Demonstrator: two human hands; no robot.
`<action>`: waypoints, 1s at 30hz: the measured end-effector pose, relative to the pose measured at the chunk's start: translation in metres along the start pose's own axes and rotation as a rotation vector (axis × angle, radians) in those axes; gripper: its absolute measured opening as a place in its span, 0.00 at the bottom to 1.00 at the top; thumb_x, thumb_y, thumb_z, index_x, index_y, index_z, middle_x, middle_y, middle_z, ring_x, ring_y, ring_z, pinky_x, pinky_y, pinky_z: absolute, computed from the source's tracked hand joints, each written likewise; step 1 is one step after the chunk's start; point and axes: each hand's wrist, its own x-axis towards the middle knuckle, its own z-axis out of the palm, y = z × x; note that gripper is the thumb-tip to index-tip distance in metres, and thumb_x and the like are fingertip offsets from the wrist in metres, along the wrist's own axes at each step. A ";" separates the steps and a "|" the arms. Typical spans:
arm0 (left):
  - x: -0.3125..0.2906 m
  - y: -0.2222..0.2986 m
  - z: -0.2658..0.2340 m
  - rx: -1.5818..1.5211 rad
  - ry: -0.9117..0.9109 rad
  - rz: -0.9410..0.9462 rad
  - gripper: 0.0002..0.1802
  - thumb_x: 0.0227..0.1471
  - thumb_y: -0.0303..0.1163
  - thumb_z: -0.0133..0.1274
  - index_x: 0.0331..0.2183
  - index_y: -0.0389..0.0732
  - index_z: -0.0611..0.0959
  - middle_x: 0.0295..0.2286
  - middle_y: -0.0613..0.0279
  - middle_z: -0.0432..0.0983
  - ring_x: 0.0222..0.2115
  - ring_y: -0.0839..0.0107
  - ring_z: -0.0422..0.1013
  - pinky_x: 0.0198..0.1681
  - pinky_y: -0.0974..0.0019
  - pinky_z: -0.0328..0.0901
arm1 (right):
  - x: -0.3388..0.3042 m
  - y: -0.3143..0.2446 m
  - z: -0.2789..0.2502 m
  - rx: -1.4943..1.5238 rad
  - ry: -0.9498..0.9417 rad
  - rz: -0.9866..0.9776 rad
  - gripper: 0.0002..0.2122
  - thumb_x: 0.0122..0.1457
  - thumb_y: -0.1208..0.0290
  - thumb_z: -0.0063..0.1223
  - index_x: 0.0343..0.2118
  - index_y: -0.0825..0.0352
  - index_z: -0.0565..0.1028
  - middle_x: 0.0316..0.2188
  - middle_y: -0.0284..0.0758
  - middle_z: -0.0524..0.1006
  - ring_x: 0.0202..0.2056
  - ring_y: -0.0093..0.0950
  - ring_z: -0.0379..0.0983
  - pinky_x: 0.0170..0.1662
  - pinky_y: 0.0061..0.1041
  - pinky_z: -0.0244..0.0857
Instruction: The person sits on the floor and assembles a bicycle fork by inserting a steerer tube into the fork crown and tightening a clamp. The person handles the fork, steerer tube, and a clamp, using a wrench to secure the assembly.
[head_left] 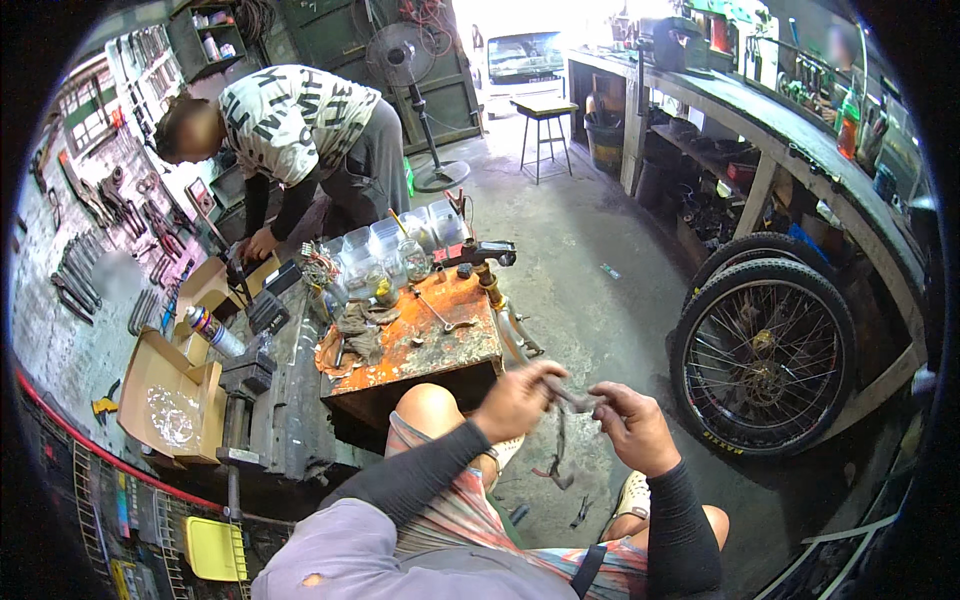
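Note:
Low in front of me, my left hand (515, 402) and my right hand (636, 428) face each other, fingers bent into pinches. A short grey-brown piece (577, 402) bridges them; blur hides its kind, and both hands appear to grip it. Below it a dark, narrow strip-like thing (560, 440) runs downward, and I cannot tell whether it hangs or lies on the floor. Left of my hands stands a worn orange-topped wooden box (450, 350). On it lie a wrench (440, 312), a crumpled grey rag (365, 328) and clear plastic containers (385, 240). A gold tube (490, 283) leans at its right edge.
Two bicycle wheels (763, 358) lean against the long workbench (800, 170) at right. At left, another person (300, 130) bends over a bench with a vise (250, 375), a spray can (215, 332) and cardboard boxes (180, 400). A stool (545, 110) and fan (400, 55) stand behind.

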 end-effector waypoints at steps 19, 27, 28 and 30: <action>-0.097 -0.106 -0.333 0.500 1.174 -0.126 0.51 0.53 0.21 0.62 0.73 0.32 0.58 0.68 0.36 0.66 0.69 0.46 0.65 0.74 0.50 0.57 | -0.001 0.006 0.003 -0.484 -0.306 0.210 0.31 0.67 0.61 0.65 0.71 0.63 0.68 0.56 0.51 0.82 0.58 0.51 0.80 0.61 0.45 0.74; 0.057 -0.083 -0.182 0.779 0.508 -0.002 0.48 0.52 0.37 0.71 0.69 0.31 0.70 0.67 0.35 0.68 0.69 0.43 0.64 0.74 0.50 0.59 | 0.005 0.021 0.009 -0.507 -0.369 0.273 0.33 0.67 0.60 0.65 0.71 0.65 0.68 0.57 0.53 0.81 0.57 0.51 0.80 0.61 0.45 0.74; 0.081 -0.086 -0.175 0.753 0.483 -0.118 0.49 0.52 0.39 0.71 0.69 0.31 0.70 0.67 0.35 0.69 0.69 0.43 0.65 0.73 0.50 0.60 | 0.005 0.024 0.009 -0.505 -0.373 0.277 0.33 0.67 0.60 0.65 0.71 0.65 0.68 0.57 0.53 0.81 0.57 0.51 0.80 0.61 0.45 0.74; 0.117 -0.105 -0.177 0.733 0.451 -0.215 0.51 0.51 0.44 0.75 0.68 0.31 0.71 0.64 0.33 0.72 0.66 0.43 0.69 0.70 0.50 0.64 | 0.006 0.026 0.010 -0.506 -0.387 0.297 0.33 0.66 0.59 0.65 0.71 0.65 0.68 0.56 0.53 0.81 0.57 0.51 0.80 0.61 0.45 0.75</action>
